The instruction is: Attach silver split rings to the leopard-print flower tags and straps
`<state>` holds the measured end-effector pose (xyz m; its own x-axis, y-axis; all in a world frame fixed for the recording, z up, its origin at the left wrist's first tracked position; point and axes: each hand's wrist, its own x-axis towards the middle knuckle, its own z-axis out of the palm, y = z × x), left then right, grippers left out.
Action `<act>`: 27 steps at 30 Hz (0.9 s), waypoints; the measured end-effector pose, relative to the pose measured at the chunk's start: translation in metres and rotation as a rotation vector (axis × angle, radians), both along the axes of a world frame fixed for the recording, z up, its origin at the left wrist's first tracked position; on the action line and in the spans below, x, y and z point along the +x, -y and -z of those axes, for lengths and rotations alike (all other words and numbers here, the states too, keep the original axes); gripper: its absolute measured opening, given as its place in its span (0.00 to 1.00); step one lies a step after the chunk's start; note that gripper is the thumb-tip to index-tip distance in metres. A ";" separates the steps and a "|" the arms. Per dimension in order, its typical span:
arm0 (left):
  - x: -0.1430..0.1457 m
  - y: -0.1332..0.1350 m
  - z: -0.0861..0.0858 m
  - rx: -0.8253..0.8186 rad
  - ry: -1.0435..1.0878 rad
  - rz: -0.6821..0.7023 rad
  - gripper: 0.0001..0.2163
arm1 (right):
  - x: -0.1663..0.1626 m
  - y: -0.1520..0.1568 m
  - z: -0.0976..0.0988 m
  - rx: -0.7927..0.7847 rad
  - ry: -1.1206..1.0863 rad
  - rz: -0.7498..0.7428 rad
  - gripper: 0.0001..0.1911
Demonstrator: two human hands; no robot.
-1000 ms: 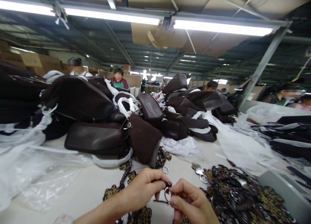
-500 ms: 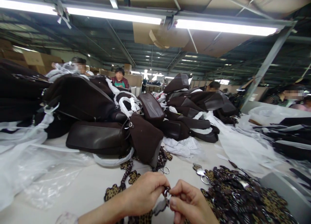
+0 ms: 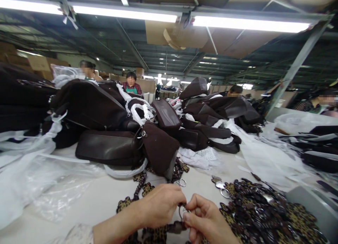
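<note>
One ring (image 3: 180, 213) lies at three o'clock from your left hand (image 3: 164, 206), nine from your right hand (image 3: 207, 217), both grips pinching it.

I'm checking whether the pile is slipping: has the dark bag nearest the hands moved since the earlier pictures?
No: the dark bag keeps its place against the crumpled white wrapping beside it; the whole view has shifted slightly.

Leopard-print charms (image 3: 301, 214); silver ring (image 3: 180, 212)
</note>
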<state>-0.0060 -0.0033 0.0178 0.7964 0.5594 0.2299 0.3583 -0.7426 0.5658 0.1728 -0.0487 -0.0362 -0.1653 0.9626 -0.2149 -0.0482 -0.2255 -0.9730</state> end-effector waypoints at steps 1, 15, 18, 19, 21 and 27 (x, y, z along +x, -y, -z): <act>0.000 -0.001 0.001 0.030 0.012 0.012 0.11 | 0.000 0.001 -0.001 -0.006 0.006 -0.002 0.29; 0.008 0.001 0.011 -0.385 0.323 -0.151 0.11 | 0.004 0.003 -0.018 0.008 0.015 -0.031 0.24; 0.009 -0.002 0.013 -0.537 0.330 -0.159 0.09 | 0.003 0.001 -0.016 -0.016 0.043 -0.082 0.25; 0.010 -0.003 0.014 -0.591 0.337 -0.159 0.09 | 0.002 0.001 -0.016 -0.023 0.051 -0.094 0.25; 0.011 -0.004 0.015 -0.675 0.352 -0.154 0.09 | 0.000 0.002 -0.017 -0.029 0.061 -0.093 0.25; 0.012 -0.001 0.019 -0.681 0.347 -0.144 0.08 | 0.001 0.001 -0.012 -0.033 0.085 -0.056 0.26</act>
